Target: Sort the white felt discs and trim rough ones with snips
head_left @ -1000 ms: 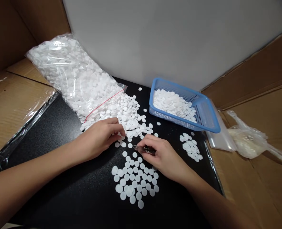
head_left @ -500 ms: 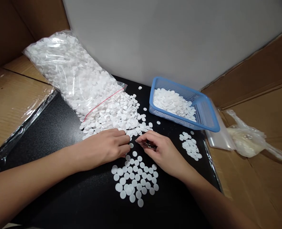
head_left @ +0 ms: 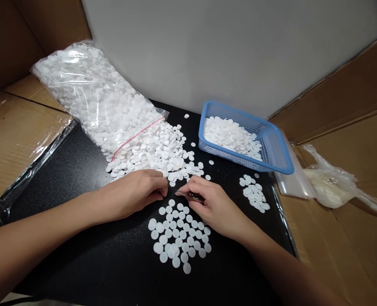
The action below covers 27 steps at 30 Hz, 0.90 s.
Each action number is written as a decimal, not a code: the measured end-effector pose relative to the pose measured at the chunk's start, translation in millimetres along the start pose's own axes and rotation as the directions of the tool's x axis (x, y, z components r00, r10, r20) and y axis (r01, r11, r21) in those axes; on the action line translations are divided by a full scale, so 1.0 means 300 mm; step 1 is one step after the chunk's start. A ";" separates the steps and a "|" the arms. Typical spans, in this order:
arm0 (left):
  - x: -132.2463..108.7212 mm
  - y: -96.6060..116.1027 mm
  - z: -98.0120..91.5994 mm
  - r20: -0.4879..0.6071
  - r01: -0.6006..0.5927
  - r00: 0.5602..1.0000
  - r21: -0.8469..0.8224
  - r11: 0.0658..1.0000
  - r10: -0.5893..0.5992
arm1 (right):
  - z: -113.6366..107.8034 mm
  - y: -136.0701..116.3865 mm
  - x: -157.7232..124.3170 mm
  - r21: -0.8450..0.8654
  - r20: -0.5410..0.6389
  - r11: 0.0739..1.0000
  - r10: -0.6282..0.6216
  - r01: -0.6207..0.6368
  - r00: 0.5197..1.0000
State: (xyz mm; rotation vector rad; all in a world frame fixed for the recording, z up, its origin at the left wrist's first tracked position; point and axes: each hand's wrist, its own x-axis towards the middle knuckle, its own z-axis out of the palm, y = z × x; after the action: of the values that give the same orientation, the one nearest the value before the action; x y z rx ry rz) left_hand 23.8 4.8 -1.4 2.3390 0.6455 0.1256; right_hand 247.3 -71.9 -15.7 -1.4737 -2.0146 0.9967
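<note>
My left hand (head_left: pixel 137 191) rests on the black mat (head_left: pixel 89 187), its fingers curled and pinched together at the near edge of a spilled heap of white discs (head_left: pixel 156 155). My right hand (head_left: pixel 212 204) is closed on dark metal tweezers (head_left: pixel 190 195), whose tips point left toward my left fingertips. Just below both hands lies a flat patch of single white discs (head_left: pixel 178 236). What the left fingertips pinch is too small to make out.
A clear zip bag of white discs (head_left: pixel 92 100) lies at the back left, its mouth spilling the heap. A blue mesh basket (head_left: pixel 271 146) holding discs stands at the back right, a small disc pile (head_left: pixel 254 194) before it. Cardboard walls flank both sides; crumpled plastic bag (head_left: pixel 330 187) lies right.
My left hand drew back toward me from the heap's edge and pinched its fingers. My right hand with the tweezers shifted slightly up and left, meeting the left fingertips.
</note>
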 end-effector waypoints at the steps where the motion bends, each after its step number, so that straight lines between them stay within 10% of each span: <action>1: 0.001 0.000 -0.004 -0.007 0.020 1.000 -0.031 0.999 -0.020 | 0.004 0.002 0.000 0.006 -0.003 1.000 -0.008 0.008 1.000; 6: 0.002 0.013 -0.027 -0.037 0.094 0.994 -0.202 0.975 -0.104 | 0.011 -0.011 -0.005 0.041 0.061 0.999 -0.034 0.032 0.998; 11: -0.008 0.037 -0.030 0.179 0.103 0.983 -0.325 0.940 -0.046 | -0.016 -0.030 -0.016 0.055 0.179 0.998 -0.042 0.032 0.983; 18: -0.023 0.052 -0.071 0.373 0.023 0.918 -0.391 0.920 0.135 | -0.005 -0.016 0.022 0.007 -0.057 0.995 -0.104 0.104 0.993; 27: -0.028 -0.006 -0.116 0.066 0.236 0.971 -0.142 0.961 -0.229 | 0.096 -0.020 0.073 -0.166 -0.052 0.967 -0.203 0.192 0.978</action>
State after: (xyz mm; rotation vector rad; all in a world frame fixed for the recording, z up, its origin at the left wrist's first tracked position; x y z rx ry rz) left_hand 6.5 22.9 24.2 2.0997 0.8515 0.0093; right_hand 215.7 -60.5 -30.7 -1.3328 -2.1840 0.7069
